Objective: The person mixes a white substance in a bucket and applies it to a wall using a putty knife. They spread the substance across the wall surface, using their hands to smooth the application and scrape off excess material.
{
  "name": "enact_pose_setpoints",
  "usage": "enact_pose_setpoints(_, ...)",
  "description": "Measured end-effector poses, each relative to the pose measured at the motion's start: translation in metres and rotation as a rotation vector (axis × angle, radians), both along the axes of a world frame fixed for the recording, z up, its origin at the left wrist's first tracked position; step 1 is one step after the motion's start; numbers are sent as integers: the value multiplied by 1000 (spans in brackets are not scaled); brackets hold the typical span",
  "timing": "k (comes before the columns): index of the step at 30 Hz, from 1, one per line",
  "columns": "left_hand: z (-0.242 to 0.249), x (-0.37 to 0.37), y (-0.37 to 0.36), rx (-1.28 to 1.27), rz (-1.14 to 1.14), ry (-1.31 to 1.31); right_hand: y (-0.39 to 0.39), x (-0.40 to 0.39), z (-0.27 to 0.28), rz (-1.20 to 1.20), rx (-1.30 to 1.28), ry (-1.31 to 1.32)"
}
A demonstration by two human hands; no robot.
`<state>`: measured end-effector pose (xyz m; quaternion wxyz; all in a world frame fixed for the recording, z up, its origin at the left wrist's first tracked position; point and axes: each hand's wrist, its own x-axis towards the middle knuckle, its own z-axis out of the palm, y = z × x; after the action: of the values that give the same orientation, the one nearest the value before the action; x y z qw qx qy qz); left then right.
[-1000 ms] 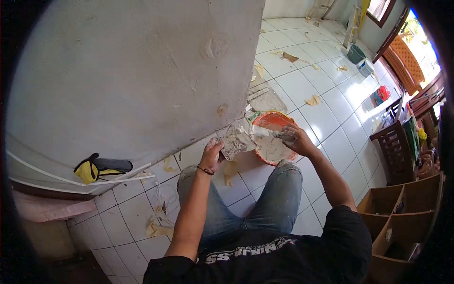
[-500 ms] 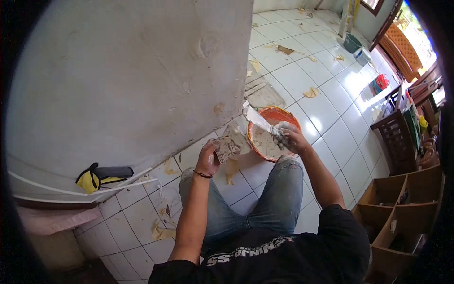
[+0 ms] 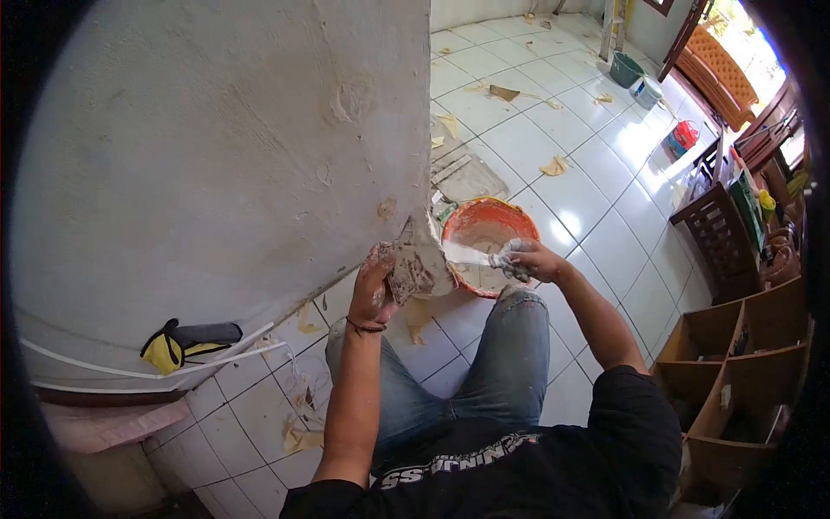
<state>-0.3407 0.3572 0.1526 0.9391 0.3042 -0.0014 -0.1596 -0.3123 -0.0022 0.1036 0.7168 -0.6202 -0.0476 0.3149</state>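
My left hand point(image 3: 373, 281) is closed around the edge of a flat, plaster-smeared board point(image 3: 417, 270), held tilted close to the wall's lower corner. My right hand point(image 3: 527, 260), itself coated in wet plaster, grips the handle of a putty knife point(image 3: 469, 253). The knife's pale blade points left and reaches the right edge of the board. Beneath both tools stands an orange bucket point(image 3: 489, 206) with thick greyish plaster point(image 3: 481, 229) inside and smears along its rim.
A patched wall point(image 3: 233, 156) fills the left side. Torn paper scraps point(image 3: 555, 165) lie about the white tiles. At right stands a wooden shelf unit point(image 3: 726, 372); a yellow and grey pouch point(image 3: 186, 342) rests by the wall. Farther back are a green tub point(image 3: 626, 71) and a red pail point(image 3: 683, 137).
The putty knife has swung down from above the bucket so its blade meets the board's edge. My left hand has raised and turned the board slightly. The view has shifted a little.
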Motion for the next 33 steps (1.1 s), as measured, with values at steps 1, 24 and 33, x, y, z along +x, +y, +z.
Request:
enact_pose_setpoints(1, 3, 0, 1, 14, 17, -8, -4, -2, -1, 9, -70, 27)
enact_pose_setpoints(24, 82, 40, 6, 346, 470, -82, 147, -3, -10, -381, -578, -905)
enact_pose_setpoints(33, 95, 40, 12, 672, 274, -140, 263, 25, 103, -818, -321, -1164)
